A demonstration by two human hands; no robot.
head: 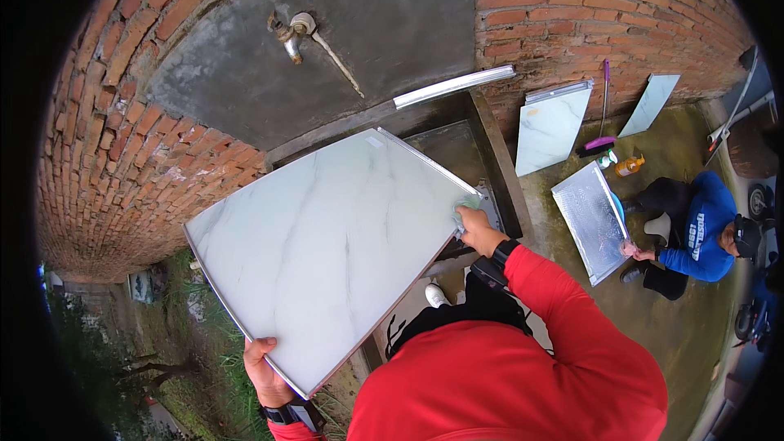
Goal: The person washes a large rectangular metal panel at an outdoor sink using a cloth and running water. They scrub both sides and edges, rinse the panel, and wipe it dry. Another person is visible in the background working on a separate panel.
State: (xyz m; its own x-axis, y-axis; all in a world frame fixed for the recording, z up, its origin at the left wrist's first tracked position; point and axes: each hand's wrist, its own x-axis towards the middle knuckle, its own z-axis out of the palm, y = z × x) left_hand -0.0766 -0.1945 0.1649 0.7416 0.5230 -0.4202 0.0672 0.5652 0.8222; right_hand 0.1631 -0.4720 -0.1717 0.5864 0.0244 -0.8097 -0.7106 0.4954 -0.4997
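A large white marble-patterned panel (318, 245) with metal edge trim lies tilted across the concrete wash basin (499, 159). My left hand (264, 367) grips its lower left edge, the thumb over the top face. At the panel's right corner, my right hand (481, 231) presses a pale green cloth (465, 205) against the edge. Part of that cloth is hidden under my fingers. Along the panel's upper right side runs a silvery metal strip (429, 162).
An old tap (291, 43) juts from the cement wall. A metal profile (456, 86) rests on the basin's back rim. Marbled panels (551, 128) and a purple broom (603, 141) lean at the brick wall. To the right, a seated person (704, 226) holds a wet panel (591, 220) near spray bottles (629, 165).
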